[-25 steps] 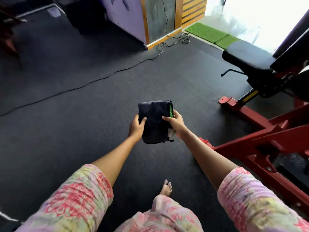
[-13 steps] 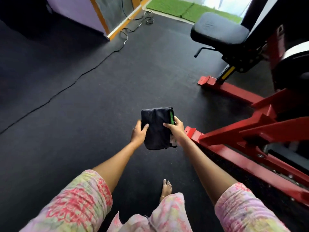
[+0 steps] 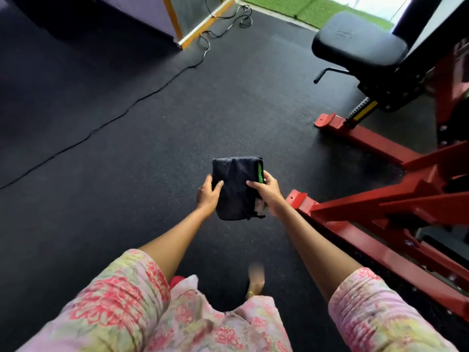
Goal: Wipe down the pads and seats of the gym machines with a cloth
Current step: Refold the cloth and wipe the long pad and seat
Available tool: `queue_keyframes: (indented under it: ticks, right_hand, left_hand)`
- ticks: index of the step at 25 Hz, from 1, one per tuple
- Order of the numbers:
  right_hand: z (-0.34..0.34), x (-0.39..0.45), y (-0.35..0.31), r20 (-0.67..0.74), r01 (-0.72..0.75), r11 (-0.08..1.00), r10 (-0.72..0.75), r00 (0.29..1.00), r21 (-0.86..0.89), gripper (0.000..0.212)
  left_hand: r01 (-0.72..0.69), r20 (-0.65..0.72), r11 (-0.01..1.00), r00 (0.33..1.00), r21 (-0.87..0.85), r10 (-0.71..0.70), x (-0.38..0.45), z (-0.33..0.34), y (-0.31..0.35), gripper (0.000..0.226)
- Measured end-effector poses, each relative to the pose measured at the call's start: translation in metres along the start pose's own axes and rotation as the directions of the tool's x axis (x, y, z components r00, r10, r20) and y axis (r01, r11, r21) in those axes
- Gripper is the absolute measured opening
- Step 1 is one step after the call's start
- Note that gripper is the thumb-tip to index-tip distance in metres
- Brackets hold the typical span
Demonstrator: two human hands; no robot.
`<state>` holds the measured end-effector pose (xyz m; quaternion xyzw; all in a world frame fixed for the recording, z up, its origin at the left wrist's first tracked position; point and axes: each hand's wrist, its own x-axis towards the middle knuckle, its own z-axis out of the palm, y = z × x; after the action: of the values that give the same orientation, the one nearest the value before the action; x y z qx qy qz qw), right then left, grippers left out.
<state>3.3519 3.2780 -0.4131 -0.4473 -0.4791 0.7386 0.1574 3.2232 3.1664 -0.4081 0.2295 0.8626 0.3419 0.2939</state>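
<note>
Both hands hold a folded dark cloth (image 3: 234, 189) above the speckled rubber floor (image 3: 127, 153): left hand (image 3: 208, 194) and right hand (image 3: 266, 191) each pinch a side, thumbs on top. A rounded, smooth black padded seat (image 3: 357, 39) sits well apart on a red steel frame (image 3: 368, 207)

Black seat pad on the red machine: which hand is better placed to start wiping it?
Probably the right hand. The seat pad lies ahead on the person's right, and this hand already grips the cloth. The left hand grips its far side.
</note>
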Motion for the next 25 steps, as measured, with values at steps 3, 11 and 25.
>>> queue_keyframes:
  ticks: [3, 11, 25]
  right_hand:
    - [0.003, -0.002, -0.002, -0.026, 0.0, 1.0, 0.001, 1.0, 0.031, 0.022]
    - [0.006, 0.037, -0.038, -0.217, 0.043, 0.999, -0.045, 0.975, -0.012, 0.02]
    - [0.085, 0.131, -0.079, -0.552, 0.112, 0.988, -0.035, 0.833, 0.106, 0.024]
  left_hand:
    - [-0.065, 0.018, 0.997, 0.998, 0.034, 0.064, 0.011, -0.008, 0.005, 0.033]
    - [-0.219, 0.151, 0.974, 0.966, 0.058, 0.208, 0.088, -0.016, 0.042, 0.031]
    - [-0.439, 0.496, 0.899, 0.779, -0.006, 0.384, 0.253, -0.066, 0.074, 0.027]
